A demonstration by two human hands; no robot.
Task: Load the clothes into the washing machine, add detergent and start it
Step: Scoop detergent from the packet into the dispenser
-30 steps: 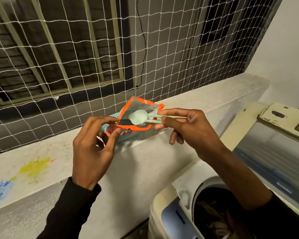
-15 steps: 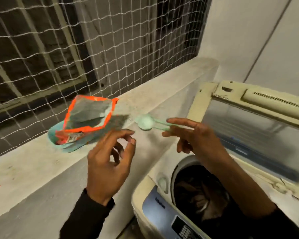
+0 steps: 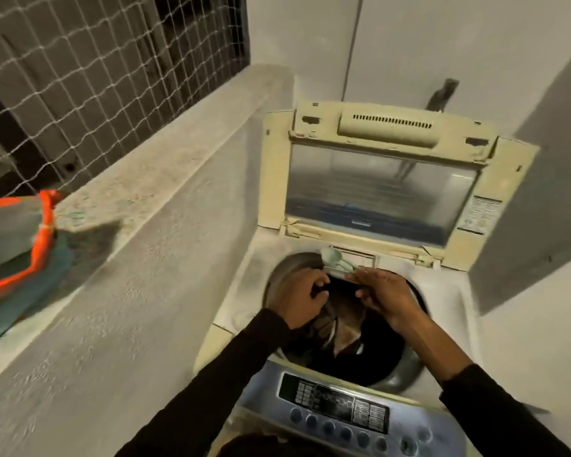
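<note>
Both hands over the washer's [image 3: 452, 328] open drum, near frame centre. Right hand [image 3: 381, 293] at about 1 o'clock of the drum mouth, fingers curled, pinching the handle of a pale green scoop [image 3: 331, 257]; scoop bowl out at 11 o'clock from that hand, above the drum's far rim, just in front of the raised lid's hinge. Scoop contents: cannot tell, too blurred. Left hand [image 3: 299, 298] at 10 o'clock of the drum, fingers curled over the rim; whether gripping the rim, touching clothes or holding nothing, cannot tell. Hands near each other, not touching.

Clothes [image 3: 343, 328] in the drum, dark and brown, partly hidden under the hands and black sleeves. Lid [image 3: 376, 189] upright at 12 o'clock, clear pane framed in cream. Control panel [image 3: 340, 409] at 6 o'clock, a row of round buttons under a dark display.

Detergent pouch [image 3: 17, 239] far off at 9 o'clock, lying on the concrete ledge [image 3: 165, 179], orange-edged mouth open, teal body, cut by the frame edge. White netting [image 3: 96, 67] above the ledge at 10 o'clock. Grey wall behind the washer.
</note>
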